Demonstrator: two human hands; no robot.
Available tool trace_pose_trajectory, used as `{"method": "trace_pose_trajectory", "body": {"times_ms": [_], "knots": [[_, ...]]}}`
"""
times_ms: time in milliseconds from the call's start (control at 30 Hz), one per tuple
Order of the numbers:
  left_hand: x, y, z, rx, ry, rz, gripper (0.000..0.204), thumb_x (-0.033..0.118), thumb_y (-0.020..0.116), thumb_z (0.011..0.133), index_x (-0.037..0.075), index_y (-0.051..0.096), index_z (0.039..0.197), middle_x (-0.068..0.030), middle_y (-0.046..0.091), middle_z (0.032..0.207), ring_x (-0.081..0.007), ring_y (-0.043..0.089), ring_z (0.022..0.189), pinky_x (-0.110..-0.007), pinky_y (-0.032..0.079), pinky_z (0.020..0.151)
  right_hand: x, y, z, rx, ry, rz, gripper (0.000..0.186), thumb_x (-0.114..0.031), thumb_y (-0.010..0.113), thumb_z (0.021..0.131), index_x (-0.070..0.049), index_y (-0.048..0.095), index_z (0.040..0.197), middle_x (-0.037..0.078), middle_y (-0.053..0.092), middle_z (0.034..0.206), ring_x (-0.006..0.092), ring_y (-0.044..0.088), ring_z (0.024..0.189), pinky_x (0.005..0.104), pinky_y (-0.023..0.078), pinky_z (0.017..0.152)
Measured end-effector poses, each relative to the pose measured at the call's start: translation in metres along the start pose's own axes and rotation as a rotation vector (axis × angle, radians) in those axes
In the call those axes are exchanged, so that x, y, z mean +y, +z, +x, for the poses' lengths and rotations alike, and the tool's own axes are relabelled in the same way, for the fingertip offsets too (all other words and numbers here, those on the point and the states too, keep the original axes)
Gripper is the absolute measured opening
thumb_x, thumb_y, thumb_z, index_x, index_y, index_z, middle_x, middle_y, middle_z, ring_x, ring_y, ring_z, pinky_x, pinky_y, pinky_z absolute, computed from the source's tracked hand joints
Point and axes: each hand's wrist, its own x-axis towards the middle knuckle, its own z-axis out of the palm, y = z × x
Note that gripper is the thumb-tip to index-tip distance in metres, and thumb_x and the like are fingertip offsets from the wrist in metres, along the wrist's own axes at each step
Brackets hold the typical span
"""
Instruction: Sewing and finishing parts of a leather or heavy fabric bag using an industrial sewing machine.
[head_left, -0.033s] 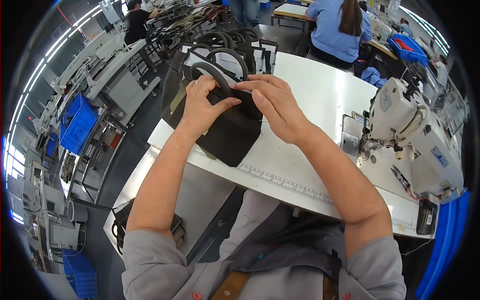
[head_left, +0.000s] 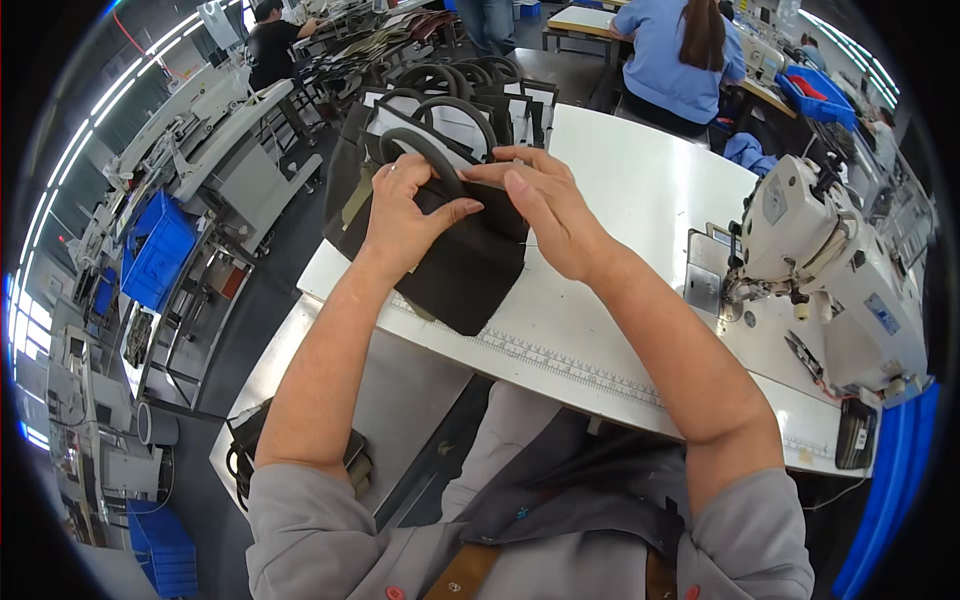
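A dark handbag panel with a rounded loop handle hangs over the front edge of a white table. My left hand is closed on the panel's upper part at the base of the handle, thumb in front. Stretched fingers of my right hand lie along the panel's top edge, their tips near the left thumb. The right thumb stands apart from them and touches the dark material. Behind my hands, more dark bags with loop handles and white sheets inside stand in a row.
The white table has a ruler strip along its front edge. To the right stand a sewing machine and snips. Dark pieces lie on a lower metal shelf at left. A person in blue sits beyond.
My right hand's fingers have shifted very slightly on the top edge. Otherwise the hands and the bag panel stay as they were.
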Motion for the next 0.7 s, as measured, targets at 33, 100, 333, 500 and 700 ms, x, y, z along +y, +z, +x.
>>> {"method": "trace_pose_trajectory", "body": {"times_ms": [33,100,333,500,700], "knots": [[0.002,0.000,-0.004,0.047,0.018,0.007,0.039,0.038,0.092,0.073,0.010,0.074,0.093,-0.0027,0.070,0.102,-0.0272,0.064,0.103,-0.041,0.038,0.102,0.010,0.005,0.003,0.006,0.002,0.007,0.047,-0.034,0.036,0.112,-0.007,0.070,0.130,0.011,0.067,0.135,0.0350,0.050,0.134,0.0459,0.031,0.118],[0.009,-0.010,-0.012,0.043,0.007,-0.002,0.036,0.033,0.093,0.071,0.009,0.074,0.091,-0.0035,0.070,0.102,-0.0290,0.064,0.103,-0.042,0.041,0.100,0.031,0.014,0.004,0.003,0.087,0.042,0.064,-0.042,0.022,0.112,-0.009,0.073,0.129,0.008,0.066,0.141,0.0352,0.043,0.142,0.0460,0.022,0.124],[0.069,-0.091,-0.051,0.269,-0.067,-0.315,0.037,0.012,0.095,0.069,0.003,0.075,0.099,-0.0068,0.070,0.105,-0.0254,0.063,0.114,-0.039,0.049,0.098,0.061,0.033,-0.024,-0.094,0.109,-0.327,0.052,-0.048,0.039,0.110,-0.016,0.076,0.125,0.004,0.047,0.162,0.0369,0.030,0.154,0.0543,0.017,0.126],[0.145,-0.129,-0.063,0.218,0.119,-0.068,0.056,0.040,0.098,0.063,0.003,0.072,0.096,-0.0069,0.068,0.097,-0.0245,0.059,0.101,-0.039,0.047,0.090,0.054,0.040,-0.028,-0.004,0.031,-0.515,0.046,-0.051,0.051,0.105,-0.016,0.077,0.120,0.006,0.051,0.157,0.0360,0.030,0.154,0.0584,0.015,0.127],[0.190,-0.062,-0.029,-0.275,0.115,0.095,0.045,0.033,0.090,0.077,-0.001,0.073,0.101,-0.0076,0.069,0.099,-0.0170,0.063,0.094,-0.031,0.049,0.086,0.022,0.014,-0.056,-0.144,0.094,-0.505,0.036,-0.040,0.057,0.103,-0.017,0.072,0.126,0.006,0.053,0.153,0.0300,0.033,0.153,0.0600,0.013,0.127]]}}
